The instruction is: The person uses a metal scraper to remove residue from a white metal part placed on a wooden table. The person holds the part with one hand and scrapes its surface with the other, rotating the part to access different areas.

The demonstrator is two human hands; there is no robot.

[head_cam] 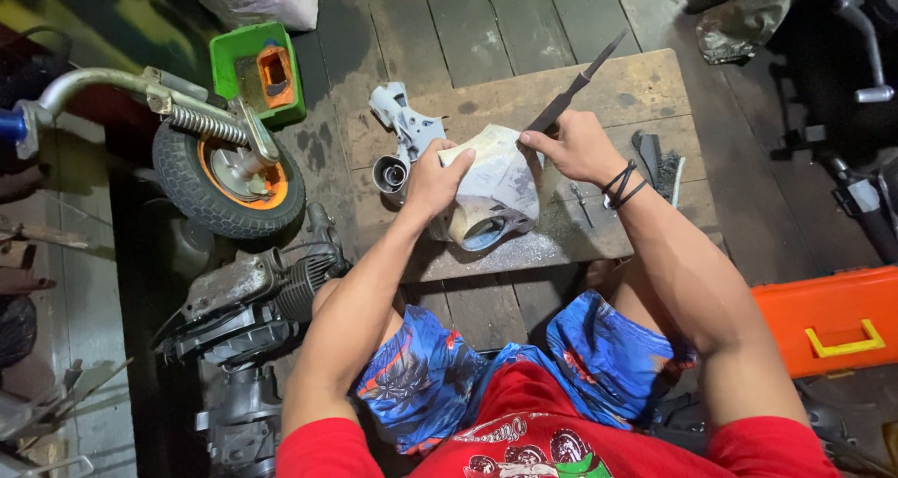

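Note:
My left hand [432, 181] grips the left side of a pale metal engine casting [500, 193] that rests on a low wooden board [645, 90]. In my right hand [575, 146] is a long dark metal file [572, 87], its near end pressed against the top of the casting while its tip points away to the upper right. Metal filings lie scattered on the board below the casting. A grey cast part [402, 123] with a round opening lies just left of my left hand.
A wire brush [658, 158] and a small screwdriver [583, 204] lie on the board by my right wrist. A small wheel with an orange hub [229, 179], an engine block [253, 296], a green tray [254, 71] and an orange toolbox [828, 319] surround me on the plank floor.

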